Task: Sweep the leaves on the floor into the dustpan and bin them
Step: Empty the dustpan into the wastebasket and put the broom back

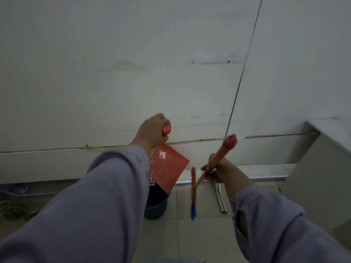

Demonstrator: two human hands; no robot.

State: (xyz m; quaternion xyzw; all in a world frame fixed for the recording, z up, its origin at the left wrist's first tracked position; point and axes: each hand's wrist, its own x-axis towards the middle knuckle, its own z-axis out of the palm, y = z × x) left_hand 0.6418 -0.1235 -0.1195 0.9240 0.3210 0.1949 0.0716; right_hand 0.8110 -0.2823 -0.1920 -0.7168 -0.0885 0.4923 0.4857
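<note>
Glossy flat dustpan [167, 166] over mesh, prob. plastic bin [156, 207]

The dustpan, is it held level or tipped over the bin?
Tipped. The left hand holds the dustpan steeply slanted, its lower edge over the blue bin.

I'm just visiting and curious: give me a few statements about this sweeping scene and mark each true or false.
1. The left hand grips the handle of the orange dustpan. True.
2. The dustpan lies flat on the floor. False: it is held tilted above the blue basket bin.
3. The right hand is empty. False: it holds the broom by its handle.
4. The bin is a solid metal can. False: it is blue plastic mesh.
5. Both arms wear pale purple sleeves. True.
</note>
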